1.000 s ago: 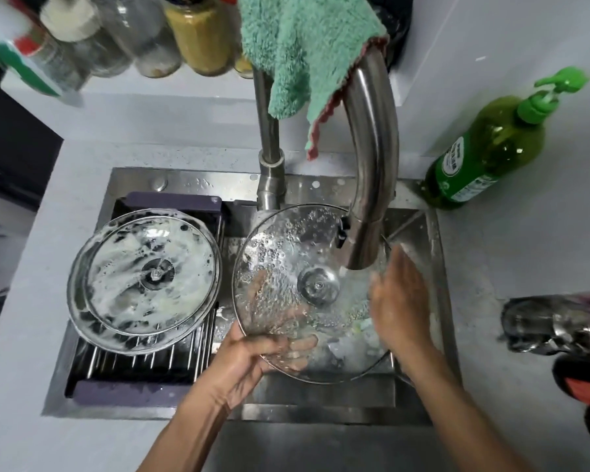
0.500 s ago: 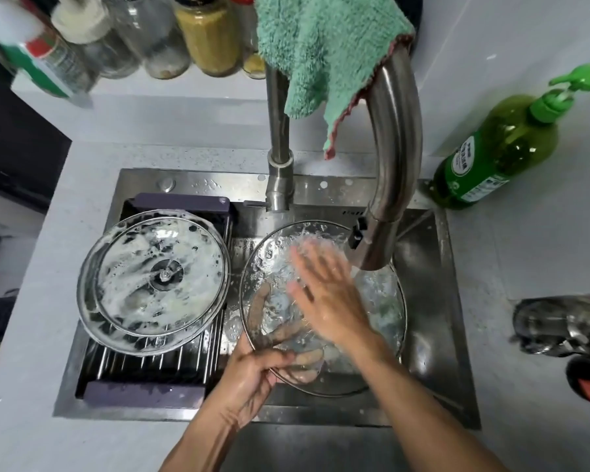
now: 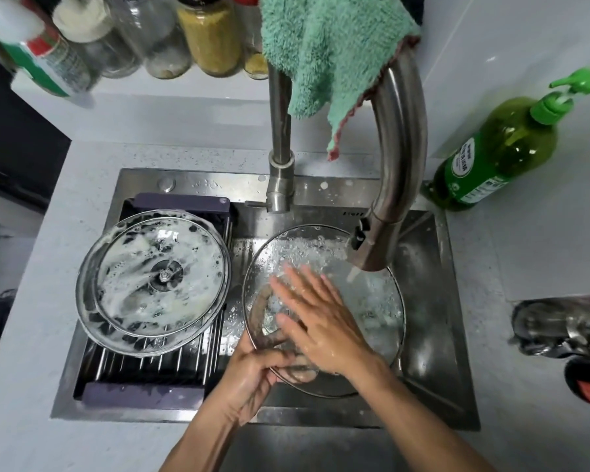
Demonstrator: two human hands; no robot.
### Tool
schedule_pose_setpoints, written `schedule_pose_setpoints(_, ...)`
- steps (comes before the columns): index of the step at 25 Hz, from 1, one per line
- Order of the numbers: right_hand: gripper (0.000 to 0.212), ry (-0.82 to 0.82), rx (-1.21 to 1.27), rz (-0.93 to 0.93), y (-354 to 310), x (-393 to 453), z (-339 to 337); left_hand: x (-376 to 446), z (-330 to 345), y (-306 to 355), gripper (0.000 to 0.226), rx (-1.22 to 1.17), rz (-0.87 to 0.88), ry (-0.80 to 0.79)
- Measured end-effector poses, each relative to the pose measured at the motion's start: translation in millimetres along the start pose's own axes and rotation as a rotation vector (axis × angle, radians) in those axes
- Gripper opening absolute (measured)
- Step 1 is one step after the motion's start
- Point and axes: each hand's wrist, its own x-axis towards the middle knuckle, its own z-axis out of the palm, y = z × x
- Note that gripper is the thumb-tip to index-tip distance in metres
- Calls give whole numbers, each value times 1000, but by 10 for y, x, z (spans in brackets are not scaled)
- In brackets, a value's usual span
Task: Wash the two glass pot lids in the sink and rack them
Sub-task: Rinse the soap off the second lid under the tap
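A glass pot lid (image 3: 365,301) is held under the running faucet (image 3: 389,206) over the steel sink (image 3: 433,352). My left hand (image 3: 252,373) grips its near-left rim, with the fingers showing through the glass from below. My right hand (image 3: 317,318) lies flat on the lid's upper face, fingers straight and spread, covering the middle of the lid. A second glass lid (image 3: 154,281), covered in white soap foam, lies knob-down on the roll-up drying rack (image 3: 150,369) over the sink's left half.
A green soap pump bottle (image 3: 501,155) stands at the back right of the counter. A teal cloth (image 3: 327,52) hangs over the faucet neck. Several jars (image 3: 212,35) line the shelf behind. Dark metal items (image 3: 566,328) sit at the right edge.
My right hand came from the lid's right edge onto its middle and slid toward the left and near side, rubbing it. The left hand kept its grip on the rim.
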Motion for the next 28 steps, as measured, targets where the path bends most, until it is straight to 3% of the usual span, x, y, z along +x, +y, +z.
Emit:
schedule_pose_setpoints(1,56,40,-7,95,111,-6,-110,-2,-14,1,102,0,4,-44)
schedule_pose_setpoints(3,49,161,-34,469,419,-37,-315,-31,-98,46,102,6,15,-108)
schedule_pose_setpoints(4,47,161,102,647,587,-80,-428,-38,-146,83,102,-6,5,-153)
schedule_pose_setpoints(6,41,84,750,846,835,-145,-650,-7,-233,114,101,-93,-74,-318)
schedule_pose_setpoints(8,36,-20,1232,849,983,-223,-804,35,-260,131,93,-115,-174,-376)
schedule_pose_setpoints(9,38,-25,1331,815,1002,-273,-860,81,-252,146,83,-54,-205,-302)
schedule_pose_setpoints(11,38,19,1456,752,955,-348,-919,180,-120,159,52,106,-152,25)
schedule_pose_setpoints(13,37,40,1505,746,882,-440,-898,266,61,106,30,194,27,367)
schedule_pose_setpoints(14,39,49,1523,756,845,-484,-873,282,149,70,33,289,161,502)
schedule_pose_setpoints(15,42,76,1540,775,820,-526,-848,292,221,30,43,500,296,617)
schedule_pose_setpoints(17,42,152,1553,788,773,-620,-803,298,317,-39,67,1266,436,675)
schedule_pose_setpoints(18,38,186,1568,782,726,-670,-791,335,348,-68,68,1638,448,611)
schedule_pose_setpoints(19,36,211,1586,785,677,-724,-766,415,409,-54,67,1844,427,501)
schedule_pose_setpoints(21,36,238,1602,824,541,-812,-673,672,588,89,64,1903,400,287)
schedule_pose_setpoints(23,37,264,1637,841,407,-851,-568,952,821,203,65,1928,385,175)
schedule_pose_setpoints(27,31,398,1684,842,394,-849,-510,908,943,-1,64,2016,546,-130)
schedule_pose_setpoints(28,32,447,1686,844,424,-866,-526,840,866,-17,62,2032,564,-139)
